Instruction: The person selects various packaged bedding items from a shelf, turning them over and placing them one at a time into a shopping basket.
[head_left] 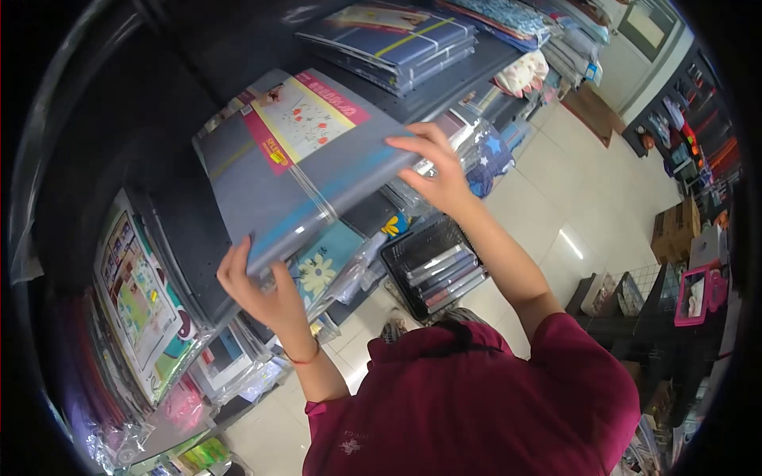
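A wide, flat grey package (262, 186) in clear plastic lies on the dark shelf, its front edge toward me. Its pink, white and yellow label (305, 119) shows red flowers, and a pale band crosses the front. My left hand (266, 293) grips the near left corner, thumb apart from the fingers. At the right corner, my right hand (436, 170) pinches the front edge between fingers and thumb. Under the package, on a lower level, a teal packet with a white flower (321, 266) shows.
Similar grey packages (397, 47) are stacked farther along the shelf. To the left stands a row of plastic-wrapped packs (143, 293). A black crate (425, 270) holding several wrapped rolls sits on the tiled floor (540, 206). Cardboard boxes (675, 230) and a pink-framed box (698, 297) are at right.
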A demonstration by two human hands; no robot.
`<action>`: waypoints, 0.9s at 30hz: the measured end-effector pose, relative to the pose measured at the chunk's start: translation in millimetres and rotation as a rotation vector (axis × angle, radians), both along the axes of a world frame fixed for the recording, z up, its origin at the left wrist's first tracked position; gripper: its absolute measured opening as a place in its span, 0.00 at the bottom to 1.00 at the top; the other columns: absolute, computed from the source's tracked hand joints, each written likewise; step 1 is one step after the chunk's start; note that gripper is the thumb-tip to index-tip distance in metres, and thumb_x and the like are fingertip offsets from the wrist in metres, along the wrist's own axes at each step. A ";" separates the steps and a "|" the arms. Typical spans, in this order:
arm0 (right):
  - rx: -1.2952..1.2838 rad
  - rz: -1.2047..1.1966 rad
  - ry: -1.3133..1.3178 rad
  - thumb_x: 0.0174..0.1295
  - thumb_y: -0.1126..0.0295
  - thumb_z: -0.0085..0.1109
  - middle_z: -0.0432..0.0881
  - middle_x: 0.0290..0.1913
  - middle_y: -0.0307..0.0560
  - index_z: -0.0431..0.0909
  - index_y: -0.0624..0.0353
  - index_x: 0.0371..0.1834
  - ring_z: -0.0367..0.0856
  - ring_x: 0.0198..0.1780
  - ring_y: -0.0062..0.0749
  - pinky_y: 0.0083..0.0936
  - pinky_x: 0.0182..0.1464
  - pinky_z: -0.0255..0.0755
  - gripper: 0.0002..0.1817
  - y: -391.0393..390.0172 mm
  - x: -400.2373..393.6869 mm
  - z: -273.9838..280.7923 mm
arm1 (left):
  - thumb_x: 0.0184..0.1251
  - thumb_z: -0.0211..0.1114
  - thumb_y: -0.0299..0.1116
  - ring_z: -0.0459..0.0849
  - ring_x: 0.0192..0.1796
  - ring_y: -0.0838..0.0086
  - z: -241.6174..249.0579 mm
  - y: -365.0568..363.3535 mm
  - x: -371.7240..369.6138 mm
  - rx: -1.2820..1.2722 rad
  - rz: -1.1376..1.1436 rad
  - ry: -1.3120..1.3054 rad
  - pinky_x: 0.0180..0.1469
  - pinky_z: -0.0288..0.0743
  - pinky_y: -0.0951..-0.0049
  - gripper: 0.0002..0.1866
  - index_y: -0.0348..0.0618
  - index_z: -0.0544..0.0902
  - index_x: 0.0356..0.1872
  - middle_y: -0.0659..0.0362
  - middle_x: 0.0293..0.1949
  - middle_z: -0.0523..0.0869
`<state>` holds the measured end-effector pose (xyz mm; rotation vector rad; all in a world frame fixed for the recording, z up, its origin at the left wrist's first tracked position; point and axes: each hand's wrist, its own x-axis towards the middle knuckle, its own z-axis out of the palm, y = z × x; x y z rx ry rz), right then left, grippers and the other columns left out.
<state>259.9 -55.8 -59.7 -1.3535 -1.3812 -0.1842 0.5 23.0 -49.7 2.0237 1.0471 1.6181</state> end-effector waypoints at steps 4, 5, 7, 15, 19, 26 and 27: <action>0.088 -0.100 -0.167 0.48 0.77 0.70 0.78 0.47 0.53 0.79 0.58 0.51 0.79 0.49 0.45 0.33 0.48 0.75 0.24 -90.6 20.1 25.2 | 0.59 0.60 0.20 0.73 0.58 0.59 4.3 -73.1 11.2 0.059 -0.093 -0.088 0.62 0.68 0.57 0.22 0.42 0.71 0.56 0.53 0.54 0.69; 0.145 -0.107 -0.190 0.48 0.77 0.70 0.78 0.46 0.55 0.78 0.59 0.51 0.81 0.49 0.47 0.34 0.47 0.76 0.23 -110.8 27.2 26.9 | 0.61 0.60 0.24 0.72 0.59 0.59 7.3 -90.4 15.8 0.113 -0.089 -0.059 0.62 0.67 0.56 0.20 0.43 0.71 0.56 0.53 0.53 0.69; 0.191 -0.146 -0.250 0.49 0.78 0.70 0.78 0.44 0.58 0.75 0.60 0.50 0.82 0.46 0.52 0.39 0.46 0.79 0.23 -154.7 39.0 30.4 | 0.66 0.57 0.34 0.71 0.59 0.59 2.5 -115.3 14.4 0.244 -0.177 -0.102 0.62 0.67 0.54 0.17 0.46 0.71 0.54 0.52 0.54 0.69; 0.060 -0.253 -0.094 0.49 0.78 0.71 0.77 0.38 0.55 0.72 0.61 0.52 0.85 0.41 0.54 0.42 0.44 0.81 0.26 -268.1 68.7 -3.9 | 0.71 0.52 0.49 0.71 0.38 0.70 -20.7 -192.4 69.1 0.210 -0.390 -0.238 0.38 0.73 0.68 0.21 0.41 0.75 0.50 0.54 0.42 0.60; -0.273 -0.188 0.084 0.49 0.77 0.70 0.80 0.48 0.56 0.74 0.60 0.52 0.81 0.49 0.48 0.34 0.47 0.75 0.24 -258.5 115.3 -96.0 | 0.57 0.61 0.42 0.67 0.57 0.60 -75.1 -201.0 110.6 -0.343 -0.342 0.037 0.63 0.60 0.60 0.25 0.37 0.74 0.52 0.51 0.49 0.69; -0.687 -0.091 0.273 0.59 0.70 0.64 0.76 0.54 0.56 0.74 0.51 0.59 0.77 0.55 0.53 0.36 0.54 0.73 0.23 -206.7 139.1 -324.2 | 0.66 0.65 0.36 0.68 0.55 0.65 -331.8 -165.5 141.9 -0.919 -0.175 0.157 0.60 0.63 0.64 0.22 0.45 0.72 0.59 0.53 0.57 0.65; -0.724 -0.062 0.265 0.61 0.68 0.63 0.75 0.56 0.59 0.73 0.52 0.60 0.76 0.57 0.53 0.36 0.55 0.73 0.23 -201.0 139.2 -348.5 | 0.67 0.66 0.38 0.67 0.55 0.66 -360.2 -161.2 140.7 -0.943 -0.159 0.160 0.60 0.62 0.65 0.23 0.46 0.72 0.60 0.54 0.58 0.64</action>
